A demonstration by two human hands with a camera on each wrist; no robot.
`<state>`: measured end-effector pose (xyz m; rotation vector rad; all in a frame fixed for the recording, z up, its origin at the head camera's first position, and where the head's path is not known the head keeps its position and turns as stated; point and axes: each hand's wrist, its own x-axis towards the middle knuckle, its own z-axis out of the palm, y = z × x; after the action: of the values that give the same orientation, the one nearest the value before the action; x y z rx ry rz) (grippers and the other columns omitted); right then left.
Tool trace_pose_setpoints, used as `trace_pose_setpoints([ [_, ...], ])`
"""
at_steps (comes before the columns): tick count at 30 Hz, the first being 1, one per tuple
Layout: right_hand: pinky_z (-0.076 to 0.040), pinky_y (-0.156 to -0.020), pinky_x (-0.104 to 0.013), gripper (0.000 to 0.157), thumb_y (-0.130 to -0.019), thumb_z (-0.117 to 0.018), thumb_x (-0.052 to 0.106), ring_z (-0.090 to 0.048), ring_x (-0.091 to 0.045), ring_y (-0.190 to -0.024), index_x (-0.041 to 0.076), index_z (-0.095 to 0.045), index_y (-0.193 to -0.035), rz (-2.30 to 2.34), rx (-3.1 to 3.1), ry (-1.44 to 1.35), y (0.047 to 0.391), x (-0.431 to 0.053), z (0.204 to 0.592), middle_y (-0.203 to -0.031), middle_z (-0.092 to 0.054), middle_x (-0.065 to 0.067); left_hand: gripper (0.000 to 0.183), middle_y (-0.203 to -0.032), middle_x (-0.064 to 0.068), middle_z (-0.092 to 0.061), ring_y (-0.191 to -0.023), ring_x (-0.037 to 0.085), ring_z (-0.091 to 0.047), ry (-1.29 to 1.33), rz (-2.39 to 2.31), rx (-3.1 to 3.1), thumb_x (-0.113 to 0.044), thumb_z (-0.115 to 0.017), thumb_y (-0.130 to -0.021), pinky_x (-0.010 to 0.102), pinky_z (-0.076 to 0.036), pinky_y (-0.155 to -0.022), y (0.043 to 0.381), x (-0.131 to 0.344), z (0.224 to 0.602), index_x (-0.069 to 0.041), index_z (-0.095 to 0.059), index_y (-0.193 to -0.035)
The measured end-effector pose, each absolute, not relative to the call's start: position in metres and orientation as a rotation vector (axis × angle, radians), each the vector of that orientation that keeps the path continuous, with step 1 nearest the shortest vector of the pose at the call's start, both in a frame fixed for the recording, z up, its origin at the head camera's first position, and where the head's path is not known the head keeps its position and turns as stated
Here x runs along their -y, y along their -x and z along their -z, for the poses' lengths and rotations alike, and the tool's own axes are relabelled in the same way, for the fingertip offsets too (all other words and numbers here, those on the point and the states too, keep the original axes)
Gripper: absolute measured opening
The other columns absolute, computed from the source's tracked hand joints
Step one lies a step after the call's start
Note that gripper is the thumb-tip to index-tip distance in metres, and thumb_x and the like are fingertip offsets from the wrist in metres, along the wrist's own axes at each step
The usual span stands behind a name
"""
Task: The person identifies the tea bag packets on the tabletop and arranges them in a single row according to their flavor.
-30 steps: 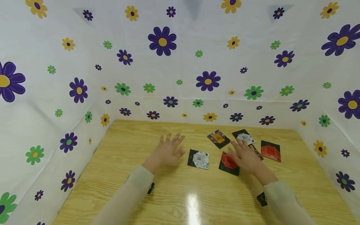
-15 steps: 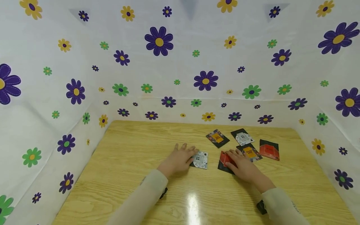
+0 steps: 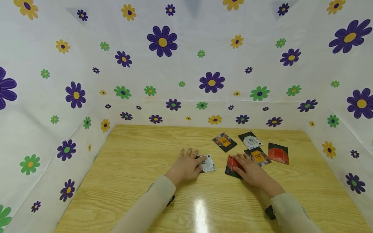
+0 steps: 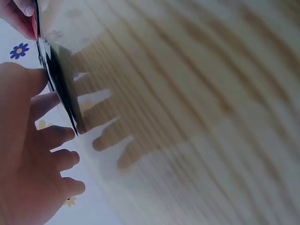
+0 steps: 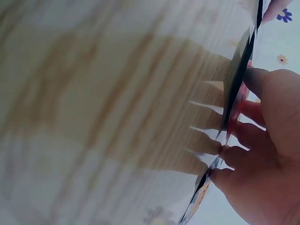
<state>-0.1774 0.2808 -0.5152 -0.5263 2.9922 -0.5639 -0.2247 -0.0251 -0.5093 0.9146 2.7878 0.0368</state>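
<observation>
My left hand (image 3: 186,165) rests its thumb and index finger on a flat, square black-and-white packet (image 3: 209,164), covering its left side. The other fingers are spread beside it. To the right, my right hand (image 3: 251,171) lies with extended fingers over a red-and-black packet (image 3: 230,165) and hides much of it. From the left wrist view, the spread fingers of the left hand (image 4: 42,145) reach the packet's dark edge (image 4: 61,89). In the right wrist view, the right hand's fingertips (image 5: 239,133) touch the red-and-black packet (image 5: 236,89).
Behind the right hand lie two orange-and-black packets (image 3: 224,141) (image 3: 257,156), another black-and-white packet (image 3: 250,140) and another red-and-black one (image 3: 278,153). A flower-printed white cloth (image 3: 186,71) surrounds the wooden table (image 3: 145,142) at the back and sides.
My left hand has moved right and come down onto the black-and-white packet, which has turned slightly. My right hand has moved down and toward me onto the red-and-black packet.
</observation>
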Motion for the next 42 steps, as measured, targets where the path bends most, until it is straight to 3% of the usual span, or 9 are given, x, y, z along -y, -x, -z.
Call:
trace_pose_setpoints([
  [9, -0.026, -0.12, -0.077, 0.057, -0.108, -0.061, 0.029, -0.035, -0.058, -0.15, -0.001, -0.05, -0.155, 0.569, -2.978, 0.52, 0.177, -0.279, 0.513, -0.158, -0.047, -0.031, 0.056, -0.173, 0.003, -0.034, -0.162, 0.031, -0.029, -0.943, 0.004, -2.824, -0.045, -0.04, -0.114, 0.064, -0.021, -0.13, 0.225, 0.029, 0.511, -0.028, -0.035, -0.167],
  [17, -0.027, -0.12, -0.077, 0.056, -0.108, -0.06, 0.029, -0.034, -0.058, -0.151, -0.001, -0.05, -0.155, 0.562, -2.969, 0.518, 0.178, -0.278, 0.513, -0.159, -0.047, -0.031, 0.056, -0.175, -0.005, -0.029, -0.163, 0.029, -0.025, -0.997, 0.037, -2.786, -0.042, -0.038, -0.114, 0.064, -0.019, -0.131, 0.222, 0.025, 0.515, -0.036, -0.026, -0.169],
  [42, -0.029, -0.119, -0.077, 0.056, -0.108, -0.061, 0.028, -0.036, -0.059, -0.149, -0.002, -0.05, -0.154, 0.559, -2.975, 0.531, 0.176, -0.277, 0.51, -0.158, -0.048, -0.031, 0.059, -0.175, 0.0, -0.028, -0.162, 0.036, -0.027, -0.825, -0.076, -2.823, -0.052, -0.034, -0.114, 0.064, -0.023, -0.13, 0.218, 0.04, 0.518, -0.031, -0.03, -0.168],
])
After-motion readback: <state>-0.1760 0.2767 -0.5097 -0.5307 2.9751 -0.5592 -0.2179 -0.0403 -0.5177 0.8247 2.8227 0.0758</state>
